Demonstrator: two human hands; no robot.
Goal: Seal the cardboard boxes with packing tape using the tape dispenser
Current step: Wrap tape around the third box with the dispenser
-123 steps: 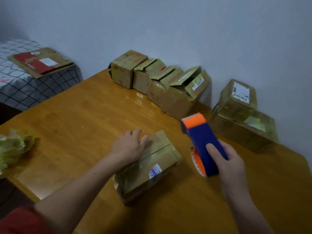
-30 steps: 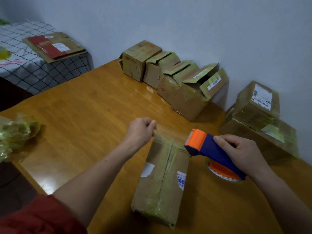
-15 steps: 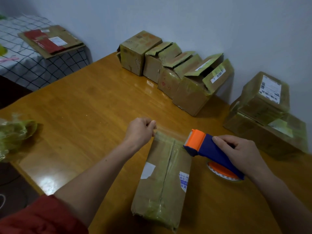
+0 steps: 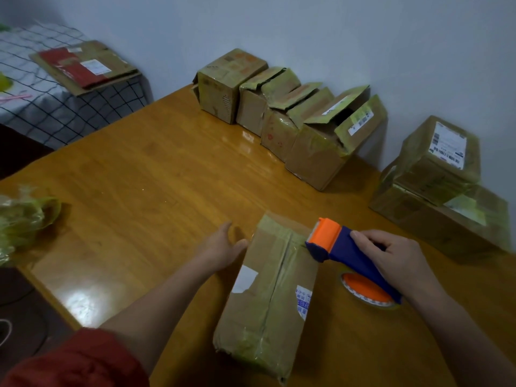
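Green crumpled plastic film (image 4: 25, 216) lies at the table's left edge. Behind it, on a checked cloth (image 4: 55, 113), sits a flattened carton (image 4: 83, 65) with a red panel and a white label. A red sleeve (image 4: 78, 361) covers the left upper arm at the bottom corner.

On the glossy wooden table (image 4: 139, 177) the left hand (image 4: 220, 251) rests with its fingers loose and spread, holding nothing. Its thumb is at the left side wall of the long cardboard box (image 4: 270, 297); whether it touches cannot be told. This box lies in front of the person, lengthwise away from them, flaps closed, with old yellowish tape along its centre seam and a torn white label on top.

Against the wall stands a row of four cardboard boxes (image 4: 282, 127). The leftmost is closed and the other three have their flaps up.

The tape dispenser (image 4: 349, 255), blue with an orange head, has its head on the far right part of the long box's top. Its orange-cored tape roll (image 4: 365, 289) hangs low beside the box's right side. The right hand (image 4: 396, 255) grips the blue handle, fingers curled over it.

Farthest right, a labelled box (image 4: 438, 163) is stacked on a larger box (image 4: 435, 219), both wrapped in tape.
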